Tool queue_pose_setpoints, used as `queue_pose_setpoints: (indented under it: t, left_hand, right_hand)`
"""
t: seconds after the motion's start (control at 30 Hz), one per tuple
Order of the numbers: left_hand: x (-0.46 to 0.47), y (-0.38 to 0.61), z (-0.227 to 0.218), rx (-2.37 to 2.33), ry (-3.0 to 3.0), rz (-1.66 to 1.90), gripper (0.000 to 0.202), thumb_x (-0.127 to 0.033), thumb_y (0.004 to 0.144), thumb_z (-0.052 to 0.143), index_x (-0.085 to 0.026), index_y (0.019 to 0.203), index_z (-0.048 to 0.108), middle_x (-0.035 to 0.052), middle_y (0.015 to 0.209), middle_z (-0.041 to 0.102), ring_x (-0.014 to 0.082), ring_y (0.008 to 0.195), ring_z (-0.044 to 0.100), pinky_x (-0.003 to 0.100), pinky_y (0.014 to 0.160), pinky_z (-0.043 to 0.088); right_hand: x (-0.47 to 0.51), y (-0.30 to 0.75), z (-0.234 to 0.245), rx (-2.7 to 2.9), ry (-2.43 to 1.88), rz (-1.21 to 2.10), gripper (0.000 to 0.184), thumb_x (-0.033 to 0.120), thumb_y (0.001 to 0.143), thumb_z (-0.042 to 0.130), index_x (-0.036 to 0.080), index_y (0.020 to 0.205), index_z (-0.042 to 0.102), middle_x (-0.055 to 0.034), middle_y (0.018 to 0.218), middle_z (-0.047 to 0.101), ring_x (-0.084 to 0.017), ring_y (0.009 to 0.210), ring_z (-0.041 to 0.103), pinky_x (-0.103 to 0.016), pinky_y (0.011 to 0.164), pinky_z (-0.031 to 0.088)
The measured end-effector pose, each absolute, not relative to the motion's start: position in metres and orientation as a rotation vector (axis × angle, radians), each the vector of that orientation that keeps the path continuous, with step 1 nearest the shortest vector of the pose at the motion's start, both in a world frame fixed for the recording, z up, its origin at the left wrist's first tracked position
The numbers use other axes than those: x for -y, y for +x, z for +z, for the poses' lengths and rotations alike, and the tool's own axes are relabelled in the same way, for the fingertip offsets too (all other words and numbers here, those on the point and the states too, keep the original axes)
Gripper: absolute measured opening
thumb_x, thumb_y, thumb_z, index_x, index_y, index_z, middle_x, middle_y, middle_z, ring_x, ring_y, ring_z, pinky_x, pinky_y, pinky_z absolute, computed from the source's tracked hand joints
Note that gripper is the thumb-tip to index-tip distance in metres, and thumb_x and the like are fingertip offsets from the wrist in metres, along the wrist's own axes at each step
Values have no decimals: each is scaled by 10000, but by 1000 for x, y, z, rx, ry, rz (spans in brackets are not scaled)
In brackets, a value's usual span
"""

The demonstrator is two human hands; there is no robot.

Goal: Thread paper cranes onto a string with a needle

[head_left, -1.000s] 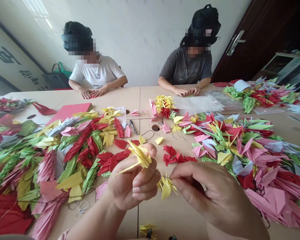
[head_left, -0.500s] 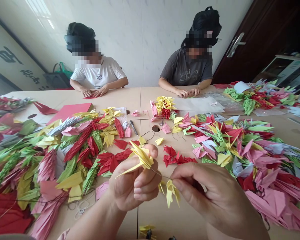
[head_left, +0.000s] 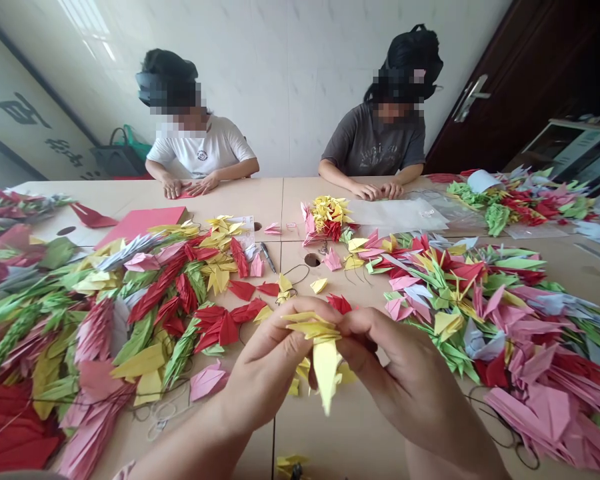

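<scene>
Both hands meet over the near table edge around a small bunch of yellow folded paper cranes (head_left: 320,347). My left hand (head_left: 270,370) pinches the bunch from the left. My right hand (head_left: 405,380) pinches it from the right, fingertips touching the left hand's. One yellow crane hangs down below the fingers. Red cranes (head_left: 220,323) lie just beyond my hands. A thin thread on which the cranes hung is hidden now.
Piles of pink, green, red and yellow cranes (head_left: 505,313) cover the table (head_left: 290,200) right and left (head_left: 80,320). A marker pen (head_left: 267,256) and a red paper stack (head_left: 140,220) lie further back. Two people (head_left: 200,143) sit opposite (head_left: 375,137), hands on the table.
My hands have come together. The two separate yellow clusters, held apart on a thread before, are now pushed into one bunch between both hands' fingertips.
</scene>
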State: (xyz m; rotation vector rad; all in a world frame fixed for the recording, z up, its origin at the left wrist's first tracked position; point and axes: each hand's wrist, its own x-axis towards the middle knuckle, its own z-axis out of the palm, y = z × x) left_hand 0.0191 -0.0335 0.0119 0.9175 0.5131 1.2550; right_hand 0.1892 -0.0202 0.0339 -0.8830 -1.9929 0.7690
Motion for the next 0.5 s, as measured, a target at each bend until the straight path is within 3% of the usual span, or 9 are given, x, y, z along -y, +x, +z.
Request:
queue_pose_setpoints:
  t: [0.2,0.4,0.5]
  left_hand:
    - [37,18,13,-531,970,1268,153,-298,954,621,-264,1077,706,7,802,626,97,664,586,163,627,520]
    - [35,19,15,-586,957,1270,126,-228,908,691,-243,1033,693,5,828,662,95,684,624,166,634,559]
    - [31,18,13,-590,940,1289,134,-221,895,713,-228,1026,690,-2,823,674,82,683,638,149,639,558]
  right_hand:
    - [17,187,30,1921,-903,830,117,270,1000,519,218,904,563,51,638,625,-100,513,567,-204,493,422]
    - [16,185,29,1872,-921,844,97,279,988,563,231,904,571,69,621,650,-83,502,588,-168,484,444]
    - [15,187,31,1908,-946,795,66,267,991,558,244,954,608,48,718,690,-90,587,626,-171,547,486]
